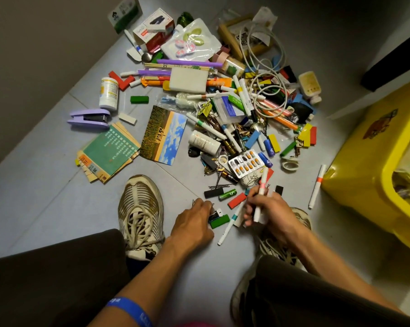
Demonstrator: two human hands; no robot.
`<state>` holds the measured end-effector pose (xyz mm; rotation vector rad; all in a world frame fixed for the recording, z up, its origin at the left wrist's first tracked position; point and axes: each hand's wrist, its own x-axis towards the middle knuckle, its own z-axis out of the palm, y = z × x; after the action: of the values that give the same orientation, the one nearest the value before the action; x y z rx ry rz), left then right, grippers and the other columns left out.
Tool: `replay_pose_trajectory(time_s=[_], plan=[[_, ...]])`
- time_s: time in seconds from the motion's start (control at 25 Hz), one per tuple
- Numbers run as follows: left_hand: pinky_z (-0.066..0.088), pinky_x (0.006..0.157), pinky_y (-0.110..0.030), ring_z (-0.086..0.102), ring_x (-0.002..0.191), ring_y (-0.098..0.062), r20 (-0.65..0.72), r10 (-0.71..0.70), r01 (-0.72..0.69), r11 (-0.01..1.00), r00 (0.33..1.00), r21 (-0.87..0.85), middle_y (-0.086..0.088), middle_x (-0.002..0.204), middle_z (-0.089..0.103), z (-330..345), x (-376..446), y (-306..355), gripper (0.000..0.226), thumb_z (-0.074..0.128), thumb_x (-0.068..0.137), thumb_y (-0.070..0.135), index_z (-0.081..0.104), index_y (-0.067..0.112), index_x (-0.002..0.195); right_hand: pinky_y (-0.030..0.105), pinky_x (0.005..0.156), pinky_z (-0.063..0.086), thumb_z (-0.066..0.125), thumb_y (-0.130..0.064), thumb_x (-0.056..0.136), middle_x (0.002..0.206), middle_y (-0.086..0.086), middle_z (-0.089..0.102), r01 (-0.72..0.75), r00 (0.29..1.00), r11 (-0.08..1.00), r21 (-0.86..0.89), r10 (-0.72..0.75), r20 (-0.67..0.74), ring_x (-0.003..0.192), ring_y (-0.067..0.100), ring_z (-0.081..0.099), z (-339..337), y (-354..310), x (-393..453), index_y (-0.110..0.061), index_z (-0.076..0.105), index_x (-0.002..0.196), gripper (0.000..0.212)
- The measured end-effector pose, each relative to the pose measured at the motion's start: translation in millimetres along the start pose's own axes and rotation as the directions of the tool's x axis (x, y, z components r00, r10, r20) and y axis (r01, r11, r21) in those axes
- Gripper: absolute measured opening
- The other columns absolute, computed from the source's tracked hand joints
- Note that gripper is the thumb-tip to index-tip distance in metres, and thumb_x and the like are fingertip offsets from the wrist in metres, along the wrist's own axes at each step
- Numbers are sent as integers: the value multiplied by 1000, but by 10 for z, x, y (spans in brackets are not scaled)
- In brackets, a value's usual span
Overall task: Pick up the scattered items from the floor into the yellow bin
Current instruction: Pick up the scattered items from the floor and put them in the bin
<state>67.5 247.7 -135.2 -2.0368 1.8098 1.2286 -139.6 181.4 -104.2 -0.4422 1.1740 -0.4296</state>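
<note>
Grey floor (45, 197): right hand (267, 208) grips white markers (260, 199); left hand (194, 218), fingers curled, pinches a small black item (214, 216) beside the green block (219, 221).

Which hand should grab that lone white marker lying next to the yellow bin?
Probably the right hand: it is nearer the white marker by the yellow bin, though it already grips markers. The left hand is farther, busy at a green block.
</note>
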Motion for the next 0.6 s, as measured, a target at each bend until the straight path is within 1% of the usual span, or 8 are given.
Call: replay_pose_trajectory(time_s=[0.04, 0.08, 0.12, 0.16, 0.24, 0.4, 0.52, 0.6], plan=[[46, 74, -32, 50, 84, -18, -7, 10, -10, 1000, 1000, 20, 2, 109, 47, 15, -23, 15, 30, 60, 83, 20, 44, 30, 107, 37, 60, 57, 57, -10, 93, 76, 9, 64, 46, 998, 968, -246, -53, -21, 66, 23, 65, 5, 11, 14, -11, 60, 97, 5], [48, 77, -35, 52, 88, -21, -20, 3, -3, 1000, 1000, 27, 0, 112, 49, 29, -45, 27, 27, 57, 85, 19, 46, 27, 109, 32, 63, 56, 59, -15, 94, 81, 0, 66, 111, 990, 824, -556, -142, -13, 70, 15, 65, -11, 23, 25, -18, 62, 100, 7], [49, 80, -36, 54, 92, -23, -33, -20, 21, 999, 999, 25, -2, 113, 51, 35, -61, 37, 25, 54, 87, 21, 48, 24, 110, 25, 67, 54, 60, -20, 94, 85, -8, 66, 185, 971, 559, -808, -230, 63, 75, 8, 64, -36, 36, 33, -26, 63, 103, 11], [49, 81, -37, 56, 93, -24, -46, -49, 50, 999, 998, 22, -3, 111, 53, 41, -69, 39, 24, 52, 87, 24, 51, 22, 110, 21, 70, 51, 61, -24, 93, 88, -13, 65, 253, 948, 287, -924, -265, 178, 80, 4, 62, -54, 43, 27, -33, 62, 106, 17], [51, 79, -38, 57, 89, -24, -76, -104, 104, 995, 992, -1, -3, 104, 56, 44, -76, 20, 24, 51, 85, 33, 52, 22, 106, 20, 73, 51, 60, -26, 92, 89, -15, 63, 328, 917, 4, -945, -241, 317, 83, 4, 61, -114, 63, 19, -39, 56, 114, 26], [51, 68, -35, 55, 73, -20, -75, -60, 55, 996, 995, -70, -1, 86, 60, 107, -91, 22, 17, 53, 87, 36, 37, 34, 93, 28, 79, 54, 53, -27, 97, 92, -7, 64, 394, 882, -158, -905, -210, 421, 87, 13, 61, -141, 153, 92, -38, 49, 129, 34], [39, 60, -30, 49, 69, -17, -65, -19, 18, 1000, 998, -17, 2, 83, 58, 154, -91, 132, 30, 59, 87, 50, 34, 33, 92, 30, 78, 56, 54, -33, 97, 85, -6, 62, 418, 852, -260, -870, -220, 475, 77, 12, 59, -95, 140, 167, -31, 54, 117, 20], [38, 61, -29, 51, 70, -17, -88, -19, 21, 1000, 996, 24, 4, 81, 54, 173, -70, 155, 25, 60, 89, 44, 42, 28, 94, 31, 76, 56, 55, -34, 97, 79, -5, 60, 431, 845, -327, -841, -182, 503, 71, 13, 57, -106, 134, 187, -26, 55, 112, 17]])
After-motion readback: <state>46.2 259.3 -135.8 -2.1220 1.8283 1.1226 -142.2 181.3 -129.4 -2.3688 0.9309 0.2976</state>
